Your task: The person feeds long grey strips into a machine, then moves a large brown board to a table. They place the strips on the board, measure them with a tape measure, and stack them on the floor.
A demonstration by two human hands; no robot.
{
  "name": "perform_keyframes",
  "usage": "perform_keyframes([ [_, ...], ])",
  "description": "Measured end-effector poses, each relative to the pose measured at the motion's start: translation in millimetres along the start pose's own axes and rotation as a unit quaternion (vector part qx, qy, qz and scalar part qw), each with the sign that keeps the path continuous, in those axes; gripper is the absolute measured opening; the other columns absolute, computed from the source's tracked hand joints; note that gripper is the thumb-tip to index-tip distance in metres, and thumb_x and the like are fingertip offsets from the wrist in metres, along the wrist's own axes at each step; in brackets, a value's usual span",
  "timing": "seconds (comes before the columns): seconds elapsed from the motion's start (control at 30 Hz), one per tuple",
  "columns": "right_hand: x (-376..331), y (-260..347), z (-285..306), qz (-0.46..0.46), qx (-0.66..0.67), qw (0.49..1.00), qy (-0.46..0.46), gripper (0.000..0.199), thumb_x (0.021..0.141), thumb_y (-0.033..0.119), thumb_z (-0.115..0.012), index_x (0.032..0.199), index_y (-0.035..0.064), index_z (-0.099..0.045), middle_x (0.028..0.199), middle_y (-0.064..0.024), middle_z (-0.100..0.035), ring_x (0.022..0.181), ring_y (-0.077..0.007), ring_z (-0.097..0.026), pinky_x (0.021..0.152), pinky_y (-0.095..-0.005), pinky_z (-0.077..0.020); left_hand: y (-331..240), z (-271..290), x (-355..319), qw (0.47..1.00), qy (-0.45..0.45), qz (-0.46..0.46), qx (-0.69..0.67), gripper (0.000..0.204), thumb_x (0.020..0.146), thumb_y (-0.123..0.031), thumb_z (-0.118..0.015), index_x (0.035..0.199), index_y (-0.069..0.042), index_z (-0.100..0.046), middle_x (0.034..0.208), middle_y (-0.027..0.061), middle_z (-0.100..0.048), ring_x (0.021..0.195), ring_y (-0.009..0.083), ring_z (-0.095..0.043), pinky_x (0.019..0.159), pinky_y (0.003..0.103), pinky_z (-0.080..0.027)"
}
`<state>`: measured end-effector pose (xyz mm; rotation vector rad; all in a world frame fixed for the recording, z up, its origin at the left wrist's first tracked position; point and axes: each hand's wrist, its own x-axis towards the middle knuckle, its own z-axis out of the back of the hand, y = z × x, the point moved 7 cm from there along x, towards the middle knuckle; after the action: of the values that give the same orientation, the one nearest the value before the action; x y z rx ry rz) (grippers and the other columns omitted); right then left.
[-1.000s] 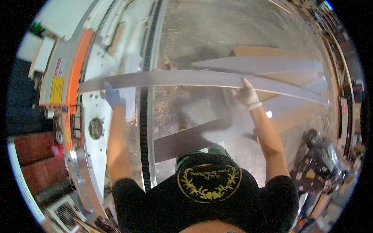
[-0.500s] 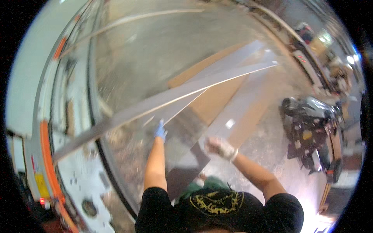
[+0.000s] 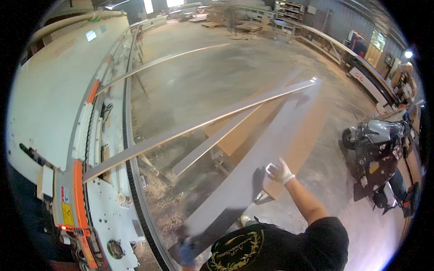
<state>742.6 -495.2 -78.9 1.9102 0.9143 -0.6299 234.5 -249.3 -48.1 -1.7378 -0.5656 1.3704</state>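
A wide, long grey board (image 3: 235, 180) runs diagonally from my lower left toward the far right, over brown panels (image 3: 239, 139). My right hand (image 3: 281, 173), in a white glove, is at its right side beside a small white label (image 3: 270, 168); the fingers are spread. Near the board's close end, at the lower edge, is my left hand (image 3: 186, 253) in a blue glove; motion blurs its fingers. Beyond lies a shorter narrow grey strip (image 3: 212, 147) with a pale edge. A longer grey strip (image 3: 181, 128) reaches from the machine to the panels.
On the left stands a long white machine (image 3: 101, 212) with orange strips and a dark rail. Another strip (image 3: 158, 59) leans across it farther off. Sawdust (image 3: 158, 189) covers the floor beside the rail. A motorbike (image 3: 375, 135) stands at the right, near a wall-side bench (image 3: 325, 43).
The view has tilted up, showing more of the far room. My left hand has dropped from near the narrow strip to the lower edge. My right hand has shifted right, beside the label.
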Motion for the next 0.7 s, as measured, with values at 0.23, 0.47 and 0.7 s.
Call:
perform_keyframes([
  [0.23, 135, 28, -32, 0.053, -0.139, 0.967, 0.206, 0.046, 0.077, 0.052, -0.062, 0.105, 0.0174, -0.053, 0.092, -0.0039, -0.052, 0.083, -0.0205, -0.047, 0.078, -0.0415, -0.0415, -64, 243, -23, 0.896, -0.162, -0.223, -0.348, 0.05, 0.093, -0.042, -0.04, 0.124, -0.004, -0.05, 0.118, 0.0109, -0.055, 0.104, 0.0259, -0.054, 0.089, 0.038, -0.045],
  [0.47, 12, -142, -79, -0.191, -0.121, 0.851, 0.473, 0.016, 0.085, 0.027, -0.063, 0.095, 0.0146, -0.06, 0.094, 0.002, -0.062, 0.09, -0.0153, -0.058, 0.071, -0.0327, -0.0479, 2, 417, -14, 0.751, -0.657, 0.007, 0.067, 0.065, 0.085, -0.047, -0.056, 0.129, -0.001, -0.047, 0.123, 0.019, -0.054, 0.108, 0.0317, -0.054, 0.091, 0.04, -0.043],
  [0.7, -10, -43, -48, -0.049, -0.091, 0.965, 0.243, 0.053, 0.079, 0.035, -0.068, 0.12, 0.0059, -0.052, 0.117, -0.0096, -0.059, 0.107, -0.0264, -0.055, 0.09, -0.0404, -0.0464, -12, 350, 48, 0.78, -0.515, -0.184, -0.304, 0.067, 0.084, -0.041, -0.063, 0.131, 0.002, -0.044, 0.13, 0.0146, -0.05, 0.112, 0.0278, -0.052, 0.096, 0.034, -0.04],
])
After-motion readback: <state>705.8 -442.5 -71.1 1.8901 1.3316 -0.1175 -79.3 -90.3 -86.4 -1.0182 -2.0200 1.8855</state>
